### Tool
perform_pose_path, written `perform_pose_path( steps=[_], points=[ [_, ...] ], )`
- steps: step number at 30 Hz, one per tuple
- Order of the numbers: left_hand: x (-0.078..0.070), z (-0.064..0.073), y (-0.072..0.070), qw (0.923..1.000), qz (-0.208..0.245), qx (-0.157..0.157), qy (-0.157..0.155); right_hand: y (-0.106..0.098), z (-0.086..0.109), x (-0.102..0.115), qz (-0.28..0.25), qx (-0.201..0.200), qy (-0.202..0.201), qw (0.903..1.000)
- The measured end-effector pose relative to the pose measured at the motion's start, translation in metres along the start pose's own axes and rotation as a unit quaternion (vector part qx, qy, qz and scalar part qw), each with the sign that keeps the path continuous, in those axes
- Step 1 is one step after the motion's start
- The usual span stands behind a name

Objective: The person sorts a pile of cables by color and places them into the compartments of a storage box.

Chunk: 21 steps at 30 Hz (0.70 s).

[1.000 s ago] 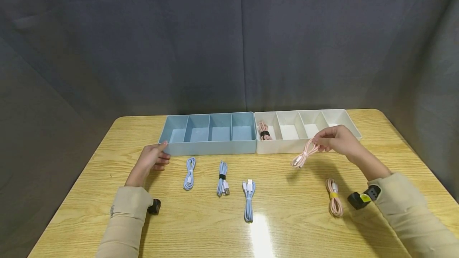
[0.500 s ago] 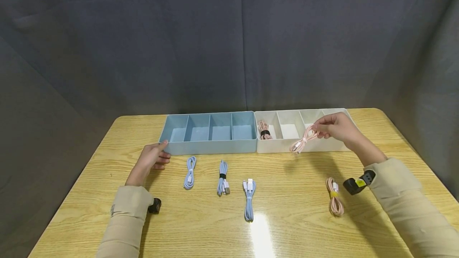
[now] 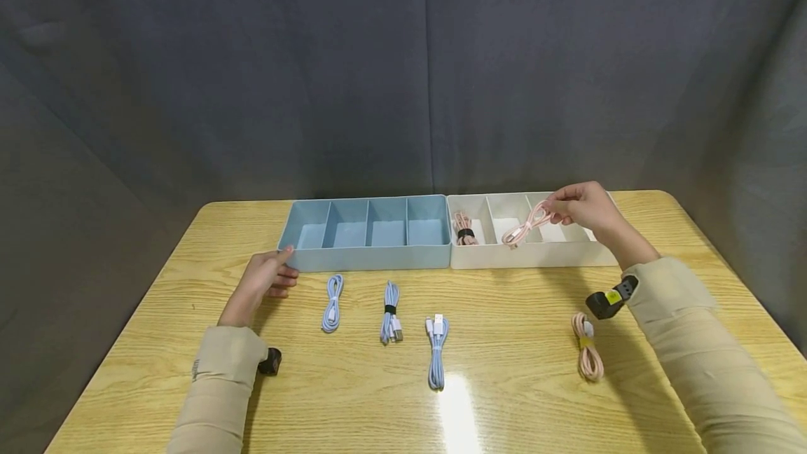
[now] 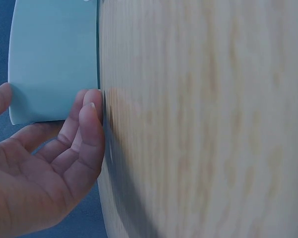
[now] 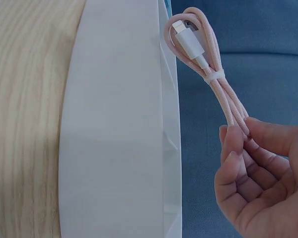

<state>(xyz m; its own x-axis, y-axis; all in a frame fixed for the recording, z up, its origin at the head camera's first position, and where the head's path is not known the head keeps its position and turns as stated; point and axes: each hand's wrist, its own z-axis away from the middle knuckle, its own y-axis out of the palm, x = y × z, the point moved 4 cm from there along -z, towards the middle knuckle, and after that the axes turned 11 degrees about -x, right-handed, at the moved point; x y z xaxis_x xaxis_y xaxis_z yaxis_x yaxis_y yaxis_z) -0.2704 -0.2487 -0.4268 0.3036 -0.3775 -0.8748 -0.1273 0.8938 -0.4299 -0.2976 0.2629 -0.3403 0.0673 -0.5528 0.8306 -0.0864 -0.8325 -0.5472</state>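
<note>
A coiled pink charging cable [image 5: 221, 84] with a white tie hangs from my right hand [image 3: 585, 209], pinched between thumb and fingertips. In the head view, that cable hovers over the middle compartments of the white divided box [image 3: 536, 256]. A white plug shows in its loop in the right wrist view. My left hand [image 3: 261, 279] holds the near left corner of the blue divided box [image 3: 372, 260]. Its thumb lies at the top rim and its curled fingers are low by the front wall [image 4: 54, 59]. Another pink cable [image 3: 465, 230] with a black strap lies in the white box's leftmost compartment.
Three coiled blue cables lie before the boxes: a left one [image 3: 332, 303], a black-strapped one [image 3: 391, 312] and a nearer one [image 3: 437, 352]. A pink cable with a yellow strap [image 3: 588, 347] lies at right on the wooden table [image 3: 353, 405]. A dark curtain [image 3: 315, 76] hangs behind.
My right hand has moved forward and slightly left, carrying the pink cable from in front of the white box to above its compartments. The left hand stays at the blue box's corner.
</note>
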Motion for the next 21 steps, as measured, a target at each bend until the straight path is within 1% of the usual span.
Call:
perform_pose_path(
  steps=[5,9,14,18,21],
  points=[
    [0.001,0.001,-0.001,1.0,0.004,-0.002,-0.001,0.001,-0.008,-0.002,0.006,-0.006,0.011,0.9999],
    [0.002,0.002,-0.001,1.0,0.003,-0.001,0.001,0.004,-0.012,-0.005,0.018,-0.019,0.011,0.9996],
    [0.005,0.001,-0.001,1.0,0.004,-0.003,-0.003,0.009,-0.014,-0.005,0.05,-0.037,0.003,0.998],
    [0.006,0.0,-0.002,0.9999,0.009,-0.004,-0.008,0.016,-0.014,-0.003,0.076,-0.033,-0.007,0.9966],
    [0.005,0.001,-0.002,0.9999,0.011,-0.006,-0.01,0.022,-0.014,-0.004,0.084,-0.029,-0.005,0.996]
  ],
)
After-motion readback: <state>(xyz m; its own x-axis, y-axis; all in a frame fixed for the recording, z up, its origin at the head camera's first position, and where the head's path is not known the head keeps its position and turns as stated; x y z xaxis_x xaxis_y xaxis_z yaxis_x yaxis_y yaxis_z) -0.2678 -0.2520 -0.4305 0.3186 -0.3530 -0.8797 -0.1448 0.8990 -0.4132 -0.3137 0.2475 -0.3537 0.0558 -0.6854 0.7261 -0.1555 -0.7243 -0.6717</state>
